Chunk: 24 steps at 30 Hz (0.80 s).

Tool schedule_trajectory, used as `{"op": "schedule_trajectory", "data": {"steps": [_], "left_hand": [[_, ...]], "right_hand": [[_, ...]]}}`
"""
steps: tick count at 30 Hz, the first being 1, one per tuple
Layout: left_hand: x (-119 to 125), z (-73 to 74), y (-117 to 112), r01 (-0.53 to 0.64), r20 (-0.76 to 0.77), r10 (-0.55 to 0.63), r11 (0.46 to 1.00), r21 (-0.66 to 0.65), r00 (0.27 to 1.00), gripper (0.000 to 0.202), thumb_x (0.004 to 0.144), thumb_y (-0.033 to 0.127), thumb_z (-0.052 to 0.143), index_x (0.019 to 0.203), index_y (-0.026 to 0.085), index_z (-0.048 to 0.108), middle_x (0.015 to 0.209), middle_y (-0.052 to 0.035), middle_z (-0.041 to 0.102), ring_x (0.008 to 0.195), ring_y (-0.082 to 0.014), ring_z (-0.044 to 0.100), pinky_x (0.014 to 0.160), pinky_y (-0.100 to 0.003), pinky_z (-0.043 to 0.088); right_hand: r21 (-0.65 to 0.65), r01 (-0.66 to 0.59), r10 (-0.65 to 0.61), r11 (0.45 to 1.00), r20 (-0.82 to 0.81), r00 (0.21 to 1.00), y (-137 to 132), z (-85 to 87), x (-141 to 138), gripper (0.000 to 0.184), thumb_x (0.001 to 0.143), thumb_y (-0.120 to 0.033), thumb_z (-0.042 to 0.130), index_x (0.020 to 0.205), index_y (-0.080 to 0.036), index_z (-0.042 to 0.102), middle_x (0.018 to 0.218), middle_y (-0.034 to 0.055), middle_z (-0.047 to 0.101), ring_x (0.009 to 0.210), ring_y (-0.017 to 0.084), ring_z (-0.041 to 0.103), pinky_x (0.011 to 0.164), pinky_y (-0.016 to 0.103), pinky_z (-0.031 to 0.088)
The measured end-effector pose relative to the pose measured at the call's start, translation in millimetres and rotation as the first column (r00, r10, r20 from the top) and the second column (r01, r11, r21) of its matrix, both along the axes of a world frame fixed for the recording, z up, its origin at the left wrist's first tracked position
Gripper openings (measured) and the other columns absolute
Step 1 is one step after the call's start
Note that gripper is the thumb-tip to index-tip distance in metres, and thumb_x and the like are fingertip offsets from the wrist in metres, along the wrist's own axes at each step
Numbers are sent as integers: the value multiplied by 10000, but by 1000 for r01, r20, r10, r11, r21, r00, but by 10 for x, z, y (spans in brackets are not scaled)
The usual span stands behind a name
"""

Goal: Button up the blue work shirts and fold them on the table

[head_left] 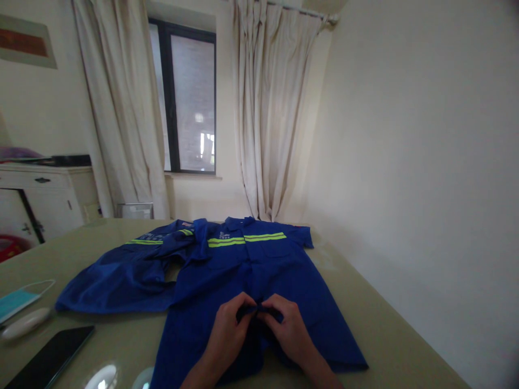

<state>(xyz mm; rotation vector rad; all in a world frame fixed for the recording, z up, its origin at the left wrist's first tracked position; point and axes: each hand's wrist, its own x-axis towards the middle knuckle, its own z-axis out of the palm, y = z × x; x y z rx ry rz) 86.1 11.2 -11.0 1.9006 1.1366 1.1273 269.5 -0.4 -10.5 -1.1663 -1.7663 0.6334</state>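
Observation:
A blue short-sleeved work shirt (279,270) with yellow-green reflective stripes lies spread on the table, collar at the far end. Over its front placket, near the lower hem, my left hand (233,321) pinches the fabric between thumb and fingers. My right hand (287,324) pinches the shirt's other front edge close beside it, and the fingertips nearly meet. Whatever small part sits between the fingertips is hidden. To the left lies a second blue garment (121,283) with similar stripes, loosely crumpled and touching the first shirt.
On the left side of the table (377,324) are a black phone (51,356), a whitish oval object (26,324) and a light-blue face mask (18,303). A wall (430,162) runs along the right edge. A white cabinet (52,194) and curtains (271,108) stand behind.

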Motion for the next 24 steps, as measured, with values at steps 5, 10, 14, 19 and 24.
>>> {"op": "schedule_trajectory", "data": {"steps": [5, 10, 14, 19, 24], "left_hand": [[-39, -26, 36, 33, 3, -33, 999, 21, 999, 141, 895, 217, 544, 873, 229, 683, 839, -8, 729, 814, -187, 668, 760, -259, 480], [-72, -66, 72, 76, -1, -76, 997, -6, 997, 153, 877, 202, 524, 870, 228, 675, 845, -11, 724, 826, -190, 657, 766, -260, 473], [-92, -41, 67, 123, -28, -123, 992, -15, 992, 221, 832, 127, 494, 894, 230, 679, 884, -4, 724, 861, -181, 644, 809, -256, 455], [-132, 57, 75, 164, -21, -165, 985, -60, 986, 128, 845, 165, 539, 879, 220, 649, 865, 0, 697, 849, -175, 616, 784, -252, 435], [-293, 119, 117, 215, -14, -221, 960, -178, 975, 89, 880, 286, 586, 885, 204, 620, 849, 13, 648, 822, -157, 562, 759, -246, 431]], "right_hand": [[40, 24, -26, 999, 46, 999, -22, -48, -29, 88, 888, -249, 673, 937, -237, 746, 889, 28, 730, 840, 202, 673, 769, 295, 492], [40, 0, -2, 999, 35, 999, -18, -78, -21, 319, 868, -133, 611, 1131, -270, 728, 1035, 33, 740, 973, 207, 684, 889, 309, 507], [55, -3, 0, 998, 50, 999, -15, -76, -14, 351, 861, -105, 569, 1135, -258, 726, 1061, 43, 736, 1006, 207, 676, 924, 320, 498], [-14, -44, 43, 999, -16, 999, -5, 5, 5, 215, 844, -188, 679, 1036, -250, 753, 948, 20, 723, 874, 186, 654, 794, 283, 486], [-94, -51, 28, 994, -238, 971, 17, 154, 144, 200, 825, -415, 776, 846, -218, 752, 771, -2, 672, 742, 163, 592, 697, 263, 440]]}}
